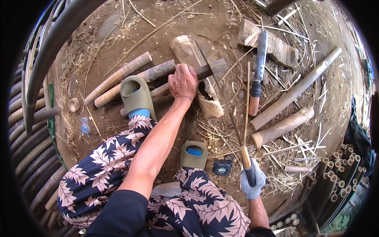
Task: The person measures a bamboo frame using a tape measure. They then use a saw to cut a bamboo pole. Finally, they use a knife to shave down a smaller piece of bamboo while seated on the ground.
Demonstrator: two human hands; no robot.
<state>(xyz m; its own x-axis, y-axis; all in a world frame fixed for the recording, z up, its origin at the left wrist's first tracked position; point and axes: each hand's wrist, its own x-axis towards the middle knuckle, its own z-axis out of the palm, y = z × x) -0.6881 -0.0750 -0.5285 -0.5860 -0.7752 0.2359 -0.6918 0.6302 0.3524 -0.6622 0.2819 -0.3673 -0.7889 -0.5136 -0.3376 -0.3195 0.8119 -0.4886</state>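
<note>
My left hand (183,81), bare, is closed around a dark bamboo pole (204,72). That pole lies across a notched wooden block (210,107) on the ground, its cut end sticking out to the right. In a grey glove, my right hand (254,179) grips the handle of a long, thin-bladed saw (245,157). The saw's blade crosses the pole near its right end, just right of my left hand. Whether the teeth have bitten into the bamboo cannot be seen. A black tape measure (222,166) lies left of my right hand.
A large knife (260,59) lies at the right, partly against a split log (282,51). Beyond it are loose bamboo lengths (298,89). More bamboo pieces (118,77) lie left of my left hand. Bundled bamboo (335,177) stands at right; stacked poles (39,158) line the left.
</note>
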